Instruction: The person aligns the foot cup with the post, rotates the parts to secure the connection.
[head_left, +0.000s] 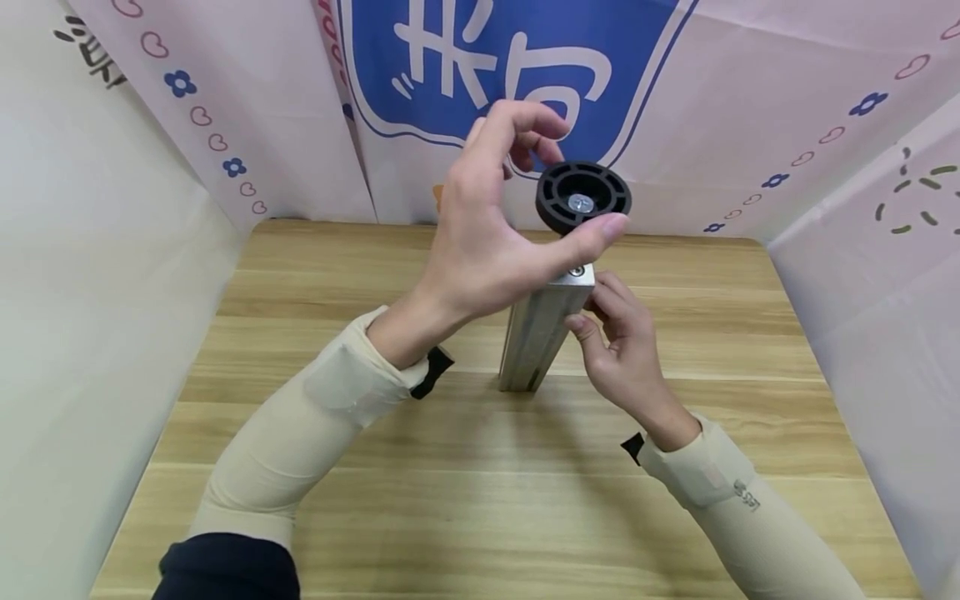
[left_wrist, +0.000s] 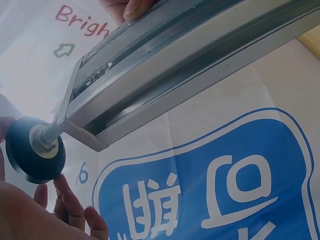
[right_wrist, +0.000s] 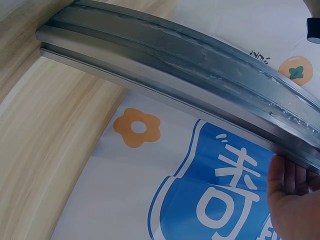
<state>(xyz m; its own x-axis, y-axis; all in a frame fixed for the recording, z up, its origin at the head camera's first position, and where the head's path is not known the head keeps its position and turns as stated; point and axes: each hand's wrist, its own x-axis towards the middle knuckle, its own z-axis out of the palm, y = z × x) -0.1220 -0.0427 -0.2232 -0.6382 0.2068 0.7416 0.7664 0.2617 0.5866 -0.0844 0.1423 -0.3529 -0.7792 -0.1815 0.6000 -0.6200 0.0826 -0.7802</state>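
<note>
A silver aluminium profile (head_left: pixel 536 342) stands upright on the wooden table. Fixed at its top end is a round black levelling foot (head_left: pixel 551 204) with a screw head in its centre. The left wrist view shows a threaded stem (left_wrist: pixel 50 133) between foot and profile end. My left hand (head_left: pixel 483 225) holds the foot by its edge, thumb along the near rim and curved fingers on the far side. Just below the top, my right hand (head_left: pixel 622 350) grips the profile's right side between thumb and fingers. Part of that hand's fingers is hidden behind the metal.
The wooden table (head_left: pixel 420 517) lies under both arms. Printed white sheets (head_left: pixel 285 108) with a blue sign (head_left: pixel 637 50) hang behind it and along both sides. Black wrist-worn pieces (head_left: pixel 431 372) stick out near the sleeves.
</note>
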